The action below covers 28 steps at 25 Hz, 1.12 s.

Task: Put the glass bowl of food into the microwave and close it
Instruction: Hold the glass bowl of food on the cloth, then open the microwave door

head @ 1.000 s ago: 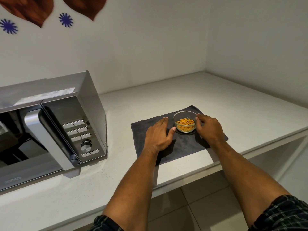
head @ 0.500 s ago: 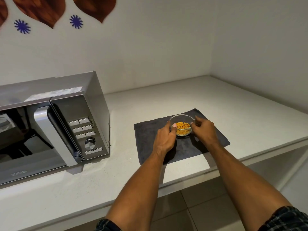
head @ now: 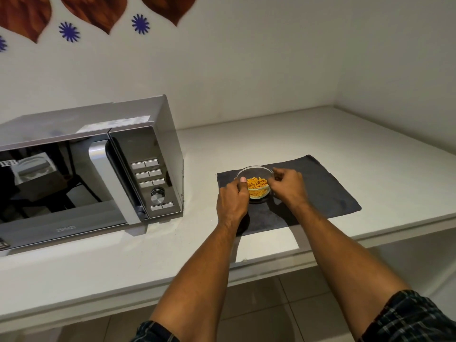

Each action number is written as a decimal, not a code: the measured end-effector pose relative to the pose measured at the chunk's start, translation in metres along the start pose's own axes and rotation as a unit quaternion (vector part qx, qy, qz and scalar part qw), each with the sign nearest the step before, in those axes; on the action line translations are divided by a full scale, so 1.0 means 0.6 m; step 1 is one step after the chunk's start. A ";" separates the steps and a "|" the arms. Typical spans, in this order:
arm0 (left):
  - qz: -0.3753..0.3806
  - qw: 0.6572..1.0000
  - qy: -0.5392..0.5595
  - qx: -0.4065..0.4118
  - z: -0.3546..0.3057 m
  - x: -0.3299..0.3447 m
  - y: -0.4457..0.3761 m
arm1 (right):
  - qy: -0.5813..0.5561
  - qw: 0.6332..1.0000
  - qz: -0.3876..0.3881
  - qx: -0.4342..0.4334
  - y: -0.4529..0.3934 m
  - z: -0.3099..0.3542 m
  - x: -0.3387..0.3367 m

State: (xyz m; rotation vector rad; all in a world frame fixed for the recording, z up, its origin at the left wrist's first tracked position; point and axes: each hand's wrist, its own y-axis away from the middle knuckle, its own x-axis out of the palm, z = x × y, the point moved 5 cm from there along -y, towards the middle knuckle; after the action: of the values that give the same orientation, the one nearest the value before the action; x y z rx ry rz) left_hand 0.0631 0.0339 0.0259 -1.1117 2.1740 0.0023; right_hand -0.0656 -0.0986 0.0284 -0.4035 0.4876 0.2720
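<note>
A small glass bowl [head: 256, 180] of orange food strips is held a little above a dark grey cloth [head: 318, 191] on the white counter. My left hand [head: 233, 201] grips the bowl's left side with the thumb over the rim. My right hand [head: 288, 186] grips its right side. A silver microwave [head: 138, 114] stands to the left of the cloth with its dark glass door [head: 56, 178] shut and a vertical handle [head: 103, 178] beside the button panel.
The white counter [head: 296, 134] runs back into a wall corner on the right. Its front edge [head: 271, 265] lies close to me, with tiled floor below. Bare counter separates the microwave from the cloth.
Both hands have closed onto the bowl's sides, and the bowl has shifted left across the cloth, towards the microwave. The camera has turned left, showing more of the microwave.
</note>
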 end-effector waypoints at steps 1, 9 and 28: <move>-0.004 1.000 -0.002 -0.002 0.006 -0.007 0.000 | -0.006 1.000 0.003 0.002 0.003 0.005 0.008; -0.016 1.000 -0.009 0.018 0.016 -0.032 0.006 | 0.027 0.999 0.036 0.016 0.015 0.016 0.022; -0.503 0.862 -0.057 0.023 0.008 -0.423 0.000 | -0.001 0.850 -0.104 -0.516 0.114 0.462 0.150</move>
State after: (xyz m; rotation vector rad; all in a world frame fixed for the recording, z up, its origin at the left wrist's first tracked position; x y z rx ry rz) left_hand 0.1672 0.2166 0.1679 -2.0212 1.2570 -0.4318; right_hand 0.0973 0.0968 0.1863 -1.5042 0.2497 0.3079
